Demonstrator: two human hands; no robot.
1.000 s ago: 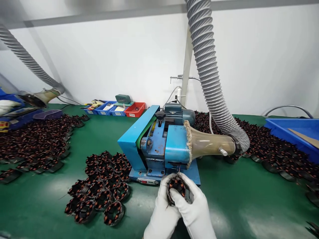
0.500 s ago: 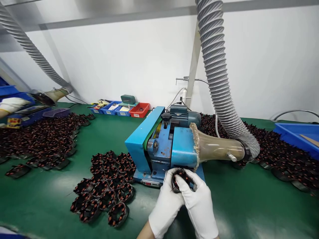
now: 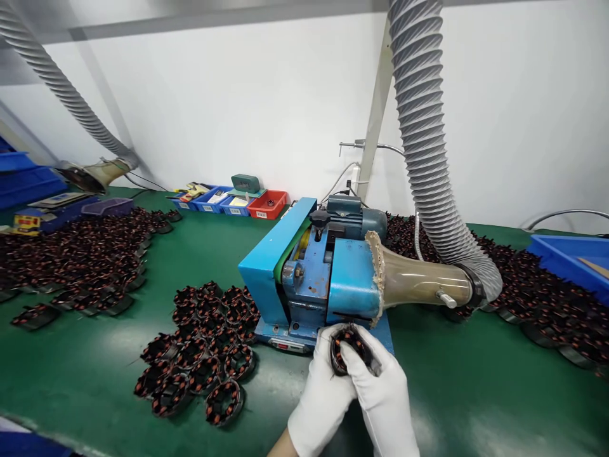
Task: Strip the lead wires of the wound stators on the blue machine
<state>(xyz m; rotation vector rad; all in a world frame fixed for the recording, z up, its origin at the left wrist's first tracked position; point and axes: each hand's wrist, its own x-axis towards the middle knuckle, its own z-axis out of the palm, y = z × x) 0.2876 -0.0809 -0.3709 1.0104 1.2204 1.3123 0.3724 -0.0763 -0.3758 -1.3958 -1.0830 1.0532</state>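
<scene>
Both my hands wear white gloves and grip one motor stator (image 3: 339, 357), a black ring with copper windings inside. My left hand (image 3: 323, 387) wraps its left side. My right hand (image 3: 380, 381) holds its right side, the thumb lying across the ring's face. The stator is tilted toward me, right at the front of the blue belt sander (image 3: 261, 273), beneath its blue hood (image 3: 353, 273). Whether it touches the machine I cannot tell. Left of the sander, a group of similar stators (image 3: 204, 374) stands on the green table (image 3: 95, 387).
A larger heap of stators (image 3: 80, 260) covers the far left, another heap (image 3: 514, 285) the right. A grey hose (image 3: 423, 127) joins the hood's duct (image 3: 419, 279). Small blue bins and a red bin (image 3: 267, 204) stand along the wall. A blue tray (image 3: 571, 260) sits far right.
The stator has turned slightly in my hands, and its copper windings show more. A gloved hand of another person at the far left has gone from view. The camera view has shifted a little.
</scene>
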